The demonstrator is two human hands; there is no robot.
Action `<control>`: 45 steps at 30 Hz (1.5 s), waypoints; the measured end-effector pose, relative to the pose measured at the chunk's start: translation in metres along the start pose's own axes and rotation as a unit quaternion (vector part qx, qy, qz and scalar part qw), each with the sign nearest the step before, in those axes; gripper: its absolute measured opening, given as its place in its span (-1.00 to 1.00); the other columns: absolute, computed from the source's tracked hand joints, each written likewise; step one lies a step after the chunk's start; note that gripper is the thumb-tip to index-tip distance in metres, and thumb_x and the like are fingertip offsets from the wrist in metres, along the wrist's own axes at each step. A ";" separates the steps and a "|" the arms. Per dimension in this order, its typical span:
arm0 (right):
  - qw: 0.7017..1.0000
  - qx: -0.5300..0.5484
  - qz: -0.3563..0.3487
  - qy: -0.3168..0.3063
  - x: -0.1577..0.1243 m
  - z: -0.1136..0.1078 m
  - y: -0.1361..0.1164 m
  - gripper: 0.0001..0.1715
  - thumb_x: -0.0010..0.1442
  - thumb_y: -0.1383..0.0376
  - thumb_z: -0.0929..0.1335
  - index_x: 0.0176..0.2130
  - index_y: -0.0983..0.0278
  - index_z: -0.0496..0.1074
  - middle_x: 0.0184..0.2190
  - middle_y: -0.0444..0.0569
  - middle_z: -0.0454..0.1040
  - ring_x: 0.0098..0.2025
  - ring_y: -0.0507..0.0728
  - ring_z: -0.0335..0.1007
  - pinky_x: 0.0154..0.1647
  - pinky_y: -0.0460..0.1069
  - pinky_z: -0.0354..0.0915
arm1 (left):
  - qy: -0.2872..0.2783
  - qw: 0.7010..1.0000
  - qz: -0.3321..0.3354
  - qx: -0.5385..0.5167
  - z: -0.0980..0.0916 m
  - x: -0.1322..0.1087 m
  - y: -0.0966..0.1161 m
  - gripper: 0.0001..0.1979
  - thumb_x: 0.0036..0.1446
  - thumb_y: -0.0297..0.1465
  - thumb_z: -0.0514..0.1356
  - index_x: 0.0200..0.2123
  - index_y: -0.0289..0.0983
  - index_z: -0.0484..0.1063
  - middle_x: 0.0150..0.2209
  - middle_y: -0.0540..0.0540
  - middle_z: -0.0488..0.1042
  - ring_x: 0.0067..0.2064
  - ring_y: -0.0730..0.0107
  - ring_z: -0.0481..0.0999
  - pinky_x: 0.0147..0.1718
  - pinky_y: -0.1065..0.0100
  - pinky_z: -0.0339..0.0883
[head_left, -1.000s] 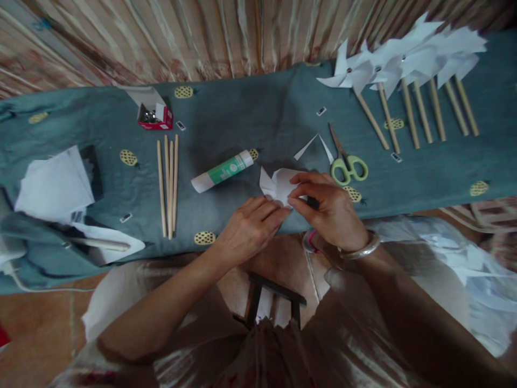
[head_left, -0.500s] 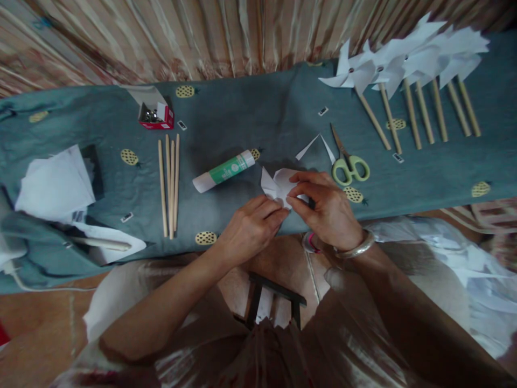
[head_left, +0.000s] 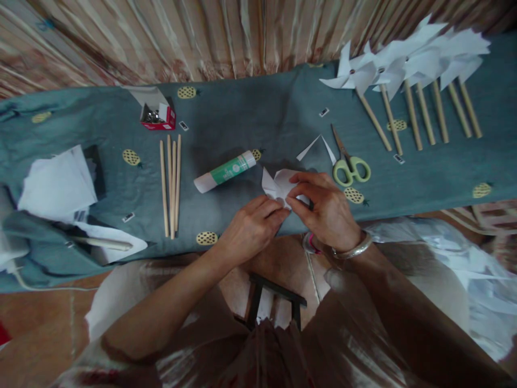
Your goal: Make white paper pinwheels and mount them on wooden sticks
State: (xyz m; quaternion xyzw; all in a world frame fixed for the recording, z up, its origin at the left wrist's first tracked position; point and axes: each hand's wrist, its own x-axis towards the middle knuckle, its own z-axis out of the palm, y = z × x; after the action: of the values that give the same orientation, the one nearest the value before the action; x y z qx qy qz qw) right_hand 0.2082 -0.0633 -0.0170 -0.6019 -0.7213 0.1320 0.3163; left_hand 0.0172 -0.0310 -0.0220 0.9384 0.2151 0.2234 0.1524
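A partly folded white paper pinwheel (head_left: 278,186) is held between both hands at the table's near edge. My left hand (head_left: 252,226) grips its lower side, fingers closed on the paper. From the right, my right hand (head_left: 323,207) pinches another part of it between thumb and fingers; its wrist wears a silver bangle. The hands hide much of the paper's lower edge. Just beyond lie a glue stick (head_left: 225,171) to the left and green-handled scissors (head_left: 349,164) to the right. Thin white paper strips (head_left: 311,146) rest beside the scissors.
Several finished pinwheels (head_left: 407,62) on sticks lie at the back right. Bare wooden sticks (head_left: 171,186) lie left of the glue. A red box (head_left: 159,119) of small shiny metal pieces stands behind them. Stacked paper (head_left: 58,183) lies far left on the green tablecloth (head_left: 250,118).
Both hands keep their hold on the paper pinwheel, nearly still. The whole view has shifted very slightly.
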 end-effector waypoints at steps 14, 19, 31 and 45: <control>1.000 0.002 0.020 0.009 -0.002 0.001 0.000 -0.91 0.17 0.38 0.39 -0.37 0.22 0.50 -0.12 0.06 0.58 -0.04 0.26 0.47 0.03 0.19 0.37 | 0.024 1.000 0.009 -0.004 0.001 0.001 0.000 -0.85 0.28 -0.54 0.15 -0.13 -0.40 0.48 -0.25 -0.14 0.55 -0.23 0.32 0.49 -0.23 0.33 0.48; 1.000 -0.004 0.016 0.011 -0.002 0.001 0.000 -0.91 0.17 0.39 0.39 -0.38 0.24 0.50 -0.12 0.06 0.58 -0.05 0.25 0.48 0.02 0.18 0.37 | 0.016 1.000 0.005 -0.006 0.002 0.001 0.000 -0.85 0.31 -0.52 0.12 -0.12 -0.38 0.48 -0.24 -0.14 0.55 -0.22 0.33 0.49 -0.22 0.32 0.48; 1.000 -0.011 0.009 0.013 -0.003 0.000 0.000 -0.92 0.18 0.38 0.39 -0.37 0.25 0.50 -0.13 0.07 0.58 -0.04 0.26 0.47 0.03 0.17 0.37 | 0.015 1.000 0.007 -0.012 0.004 0.001 -0.002 -0.84 0.32 -0.51 0.10 -0.12 -0.38 0.48 -0.24 -0.14 0.54 -0.21 0.33 0.50 -0.22 0.32 0.48; 0.997 -0.061 -0.052 -0.010 -0.010 0.001 -0.003 -0.74 0.33 0.36 0.26 -0.21 0.27 0.55 -0.01 0.11 0.50 -0.06 0.24 0.36 0.00 0.18 0.34 | 0.015 1.000 0.007 -0.016 0.002 0.002 -0.002 -0.84 0.31 -0.52 0.11 -0.14 -0.38 0.49 -0.23 -0.16 0.55 -0.20 0.31 0.50 -0.21 0.31 0.48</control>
State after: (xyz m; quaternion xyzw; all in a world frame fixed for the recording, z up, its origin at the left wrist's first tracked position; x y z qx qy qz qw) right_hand 0.2063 -0.0734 -0.0193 -0.5808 -0.7613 0.0769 0.2778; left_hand 0.0190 -0.0293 -0.0239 0.9340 0.2069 0.2417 0.1624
